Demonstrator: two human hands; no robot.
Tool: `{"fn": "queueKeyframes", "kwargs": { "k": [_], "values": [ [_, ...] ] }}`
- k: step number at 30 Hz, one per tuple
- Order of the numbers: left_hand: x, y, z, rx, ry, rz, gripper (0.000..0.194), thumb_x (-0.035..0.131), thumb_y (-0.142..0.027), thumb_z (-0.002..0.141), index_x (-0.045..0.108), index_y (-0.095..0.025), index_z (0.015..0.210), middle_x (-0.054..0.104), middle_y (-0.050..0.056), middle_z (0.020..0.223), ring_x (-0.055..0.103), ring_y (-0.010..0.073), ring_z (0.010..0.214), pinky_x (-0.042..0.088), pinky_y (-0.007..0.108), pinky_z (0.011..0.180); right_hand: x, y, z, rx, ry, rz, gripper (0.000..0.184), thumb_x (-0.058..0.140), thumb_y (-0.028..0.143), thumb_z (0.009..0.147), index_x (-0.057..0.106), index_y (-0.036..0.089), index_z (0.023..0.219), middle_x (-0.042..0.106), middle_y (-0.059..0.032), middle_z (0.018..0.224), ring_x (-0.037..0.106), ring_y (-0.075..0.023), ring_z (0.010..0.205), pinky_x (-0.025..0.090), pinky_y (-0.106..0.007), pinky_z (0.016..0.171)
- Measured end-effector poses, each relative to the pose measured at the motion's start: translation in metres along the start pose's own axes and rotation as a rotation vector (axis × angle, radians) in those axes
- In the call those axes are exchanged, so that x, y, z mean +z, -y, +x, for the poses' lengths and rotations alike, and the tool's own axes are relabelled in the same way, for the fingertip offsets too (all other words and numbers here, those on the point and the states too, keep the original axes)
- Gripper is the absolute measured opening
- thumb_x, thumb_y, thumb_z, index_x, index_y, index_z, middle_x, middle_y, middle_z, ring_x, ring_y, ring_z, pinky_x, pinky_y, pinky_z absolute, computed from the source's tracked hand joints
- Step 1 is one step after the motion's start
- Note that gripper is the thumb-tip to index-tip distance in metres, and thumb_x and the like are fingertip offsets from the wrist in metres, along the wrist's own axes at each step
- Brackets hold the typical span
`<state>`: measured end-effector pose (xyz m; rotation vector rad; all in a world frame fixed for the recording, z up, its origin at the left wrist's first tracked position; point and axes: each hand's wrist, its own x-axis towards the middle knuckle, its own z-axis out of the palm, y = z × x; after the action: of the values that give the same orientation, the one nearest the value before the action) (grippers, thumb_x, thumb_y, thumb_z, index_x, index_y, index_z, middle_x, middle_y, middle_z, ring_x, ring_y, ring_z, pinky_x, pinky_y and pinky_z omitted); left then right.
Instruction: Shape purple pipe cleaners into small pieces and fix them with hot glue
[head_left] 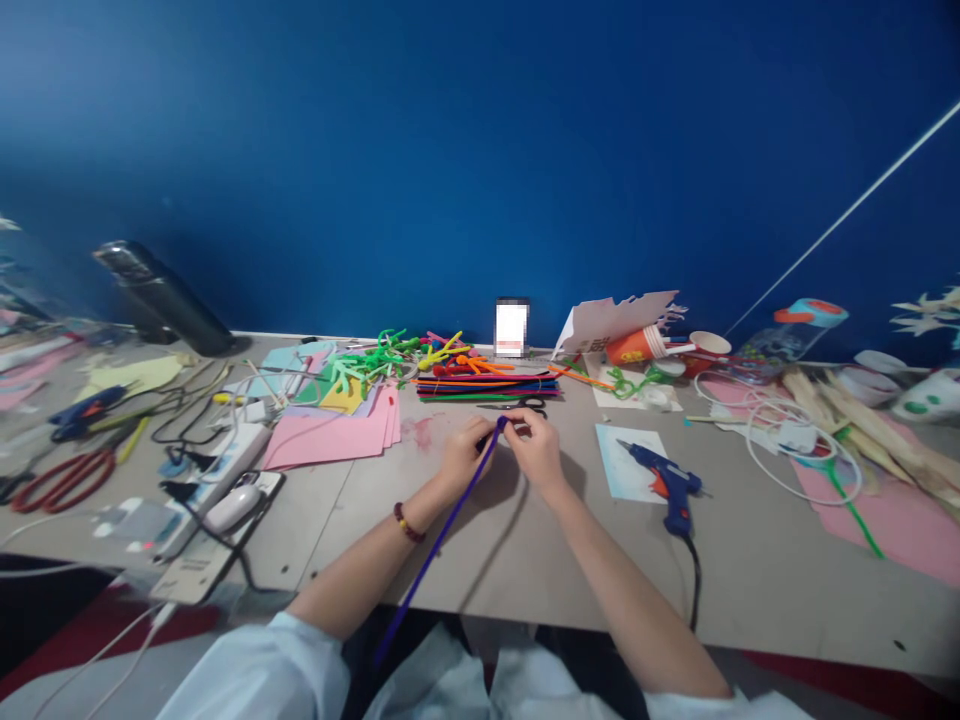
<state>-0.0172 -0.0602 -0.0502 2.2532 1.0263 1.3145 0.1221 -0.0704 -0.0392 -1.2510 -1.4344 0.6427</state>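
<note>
while both forearms reach in over the grey table (570,590), the head view shows the left hand (466,452) and the right hand (535,448) nearly meeting above its middle. the left hand is curled, its thumb and fingertips drawn together at the upper end of a purple strip (455,512); the right hand pinches the same end between thumb and forefinger, its other fingers bent. from that grip the strip slants down between the forearms, close to the left one, past the table's near edge. a dark red beaded bracelet (407,523) circles the left wrist.

just beyond the hands lie black scissors (534,404), and behind these a bundle of coloured stems (491,388), with a bright screen (512,330) upright at the back. to the right, a blue glue gun (667,482) rests partly on a pale blue and white card (626,485). to the left are pink sheets (322,442), a white power strip (225,470) and a white mouse (232,508). a dark bottle (180,312) stands tilted near the blue wall (450,150).
</note>
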Motion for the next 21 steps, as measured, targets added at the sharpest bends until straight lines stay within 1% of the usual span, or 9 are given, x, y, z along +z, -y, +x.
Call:
{"fn": "queueKeyframes", "kwargs": {
  "k": [2,5,8,10,13,17,21],
  "values": [
    [0.001,-0.001,0.0,0.028,-0.027,0.016,0.019,0.043,-0.018,0.087,0.062,-0.015,0.087,0.058,0.005,0.072,0.054,0.0146,0.069,0.045,0.026,0.062,-0.001,0.0,0.0,-0.028,-0.003,-0.005,0.018,0.051,0.029,0.079,0.066,0.022,0.085,0.068,-0.0066,0.088,0.061,-0.0203,0.078,0.052,-0.034,0.07],
    [0.0,-0.003,0.0,0.028,-0.036,0.035,0.018,0.044,-0.018,0.087,0.062,-0.016,0.087,0.059,0.005,0.072,0.054,0.0142,0.068,0.045,0.025,0.06,-0.003,-0.002,-0.001,-0.113,-0.005,-0.024,0.02,0.05,0.029,0.082,0.068,0.023,0.086,0.069,-0.0073,0.092,0.062,-0.0216,0.085,0.052,-0.034,0.071],
    [-0.001,-0.006,0.001,0.017,-0.047,0.062,0.018,0.045,-0.017,0.087,0.062,-0.016,0.086,0.058,0.004,0.07,0.054,0.0139,0.067,0.045,0.025,0.06,-0.005,-0.004,0.0,-0.171,0.009,-0.053,0.021,0.049,0.029,0.084,0.069,0.024,0.089,0.069,-0.0075,0.095,0.062,-0.022,0.09,0.051,-0.035,0.077],
    [-0.002,-0.006,0.002,0.013,-0.046,0.067,0.018,0.044,-0.017,0.086,0.062,-0.016,0.085,0.058,0.003,0.069,0.053,0.0136,0.066,0.044,0.025,0.06,-0.006,-0.005,0.0,-0.183,0.026,-0.055,0.022,0.049,0.028,0.085,0.07,0.024,0.091,0.069,-0.0077,0.096,0.062,-0.0221,0.091,0.05,-0.036,0.081],
    [-0.002,-0.006,0.002,0.0,-0.024,0.056,0.019,0.044,-0.018,0.087,0.062,-0.016,0.085,0.058,0.003,0.069,0.054,0.0136,0.066,0.044,0.025,0.059,-0.007,-0.006,0.001,-0.153,0.035,-0.027,0.022,0.049,0.03,0.085,0.07,0.024,0.09,0.069,-0.0079,0.096,0.063,-0.0224,0.089,0.05,-0.037,0.08],
    [-0.001,-0.004,0.0,0.014,-0.029,0.037,0.019,0.044,-0.018,0.087,0.063,-0.016,0.085,0.057,0.004,0.07,0.054,0.0145,0.068,0.044,0.026,0.061,-0.003,-0.006,0.0,-0.063,0.024,0.051,0.021,0.051,0.033,0.082,0.069,0.023,0.087,0.068,-0.0079,0.094,0.063,-0.0217,0.083,0.053,-0.036,0.07],
    [0.002,-0.005,-0.002,0.028,-0.047,0.037,0.019,0.044,-0.019,0.088,0.062,-0.016,0.087,0.058,0.005,0.072,0.054,0.0152,0.07,0.045,0.027,0.063,0.003,-0.004,-0.002,0.049,-0.02,0.178,0.019,0.056,0.036,0.079,0.067,0.022,0.084,0.067,-0.0063,0.088,0.062,-0.0192,0.074,0.054,-0.033,0.064]
  ]
}}
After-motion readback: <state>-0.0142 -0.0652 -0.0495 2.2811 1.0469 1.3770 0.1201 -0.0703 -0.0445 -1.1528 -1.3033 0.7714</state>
